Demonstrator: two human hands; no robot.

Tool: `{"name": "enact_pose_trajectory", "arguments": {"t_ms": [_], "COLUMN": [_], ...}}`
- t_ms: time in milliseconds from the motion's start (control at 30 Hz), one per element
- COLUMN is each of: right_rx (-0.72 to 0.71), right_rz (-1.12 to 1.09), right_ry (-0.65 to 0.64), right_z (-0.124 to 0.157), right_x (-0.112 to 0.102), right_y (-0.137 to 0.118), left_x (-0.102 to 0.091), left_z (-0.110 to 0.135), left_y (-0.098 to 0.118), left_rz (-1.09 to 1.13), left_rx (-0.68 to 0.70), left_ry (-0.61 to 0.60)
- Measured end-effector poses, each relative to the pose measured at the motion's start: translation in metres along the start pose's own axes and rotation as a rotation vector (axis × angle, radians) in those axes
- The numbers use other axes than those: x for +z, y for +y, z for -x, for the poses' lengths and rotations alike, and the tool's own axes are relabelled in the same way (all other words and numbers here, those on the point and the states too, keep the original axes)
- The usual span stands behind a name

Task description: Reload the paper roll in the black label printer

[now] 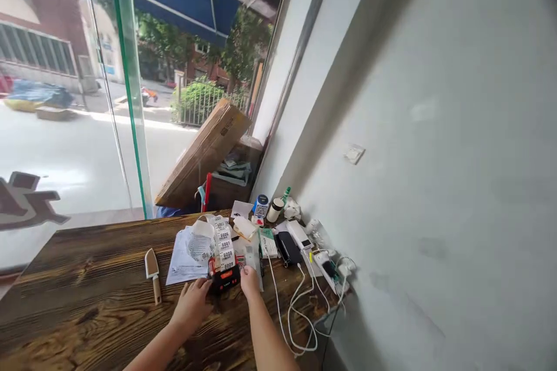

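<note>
A small black device with orange-red marks (225, 280) lies at the front of the papers on the dark wooden table (108, 313). My left hand (194, 300) grips its left end, fingertips at the edge. My right hand (249, 282) is closed at its right end; its fingertips are partly hidden. Behind the device runs a strip of numbered labels (224, 244), "6009" nearest to it. Left of the strip, a curled band of white labels (201, 246) rests on printed sheets (178, 269).
A knife with a pale handle (152, 266) lies left of the sheets. To the right are a black wallet-like case (287, 248), a green and white box (267, 242), white cables (300, 319) and a power strip (333, 272). A jar (275, 210) stands near the wall (435, 185).
</note>
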State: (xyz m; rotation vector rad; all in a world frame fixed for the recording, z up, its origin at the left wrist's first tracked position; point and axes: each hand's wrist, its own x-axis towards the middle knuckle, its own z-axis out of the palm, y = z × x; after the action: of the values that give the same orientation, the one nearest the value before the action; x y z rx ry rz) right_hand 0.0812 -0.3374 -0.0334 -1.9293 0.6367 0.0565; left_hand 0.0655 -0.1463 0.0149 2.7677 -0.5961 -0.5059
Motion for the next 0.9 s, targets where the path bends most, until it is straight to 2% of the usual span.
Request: {"name": "enact_pose_trajectory", "arguments": {"t_ms": [67,133,267,400,533,900], "right_rx": [0.009,-0.008,0.016,0.114,0.116,0.204], "right_rz": [0.050,0.062,0.025,0.002,0.005,0.140], "right_ry": [-0.054,-0.118,-0.231,-0.318,-0.358,-0.399], "right_z": [-0.031,-0.051,-0.070,-0.077,-0.080,-0.087], "right_x": [0.002,0.006,0.014,0.016,0.014,0.016], "right_y": [0.005,0.012,0.028,0.042,0.046,0.032], "left_x": [-0.003,-0.004,0.001,0.014,0.021,0.007], "left_z": [-0.028,-0.050,-0.073,-0.077,-0.078,-0.080], "left_y": [0.021,0.033,0.037,0.034,0.033,0.046], "left_rz": [-0.058,-0.100,-0.087,-0.096,-0.098,0.002], "left_rx": [-0.144,-0.247,-0.374,-0.450,-0.503,-0.570], "left_ry": [-0.024,-0.052,-0.097,-0.108,-0.096,-0.060]}}
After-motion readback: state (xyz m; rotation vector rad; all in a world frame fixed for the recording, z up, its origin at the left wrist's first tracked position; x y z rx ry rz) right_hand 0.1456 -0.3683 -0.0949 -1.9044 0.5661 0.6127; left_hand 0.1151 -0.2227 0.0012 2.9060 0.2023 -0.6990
